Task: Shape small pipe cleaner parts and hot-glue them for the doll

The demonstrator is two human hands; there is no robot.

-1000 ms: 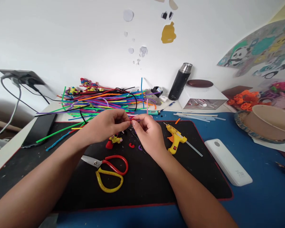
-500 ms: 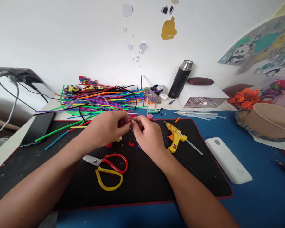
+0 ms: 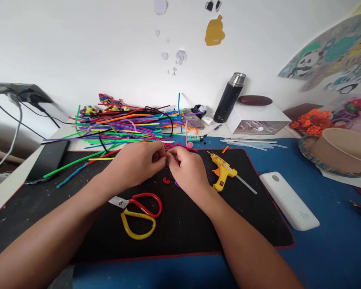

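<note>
My left hand point(image 3: 138, 162) and my right hand point(image 3: 188, 168) meet over the black mat point(image 3: 192, 228), fingertips pinched close together. Both are closed on something small and dark that is mostly hidden by the fingers. Just below the fingertips lies a small curled red piece point(image 3: 166, 180), and a bit of purple point(image 3: 177, 184) shows beside my right hand. Scissors point(image 3: 140, 216) with one red and one yellow handle lie open nearer me. A yellow glue gun point(image 3: 224, 172) with a clear stick in it rests right of my right hand.
Behind my hands is a heap of colored pipe cleaners point(image 3: 129, 124). A black phone point(image 3: 48, 160) lies left. Further back stand a black flask point(image 3: 229, 98) and a white box point(image 3: 260, 116). Clear sticks point(image 3: 254, 143), a white power bank point(image 3: 289, 200) and a bowl point(image 3: 345, 152) are right.
The view has shifted slightly. My left hand now covers the small red and yellow bits that showed beneath it. Both hands keep nearly the same pinched pose.
</note>
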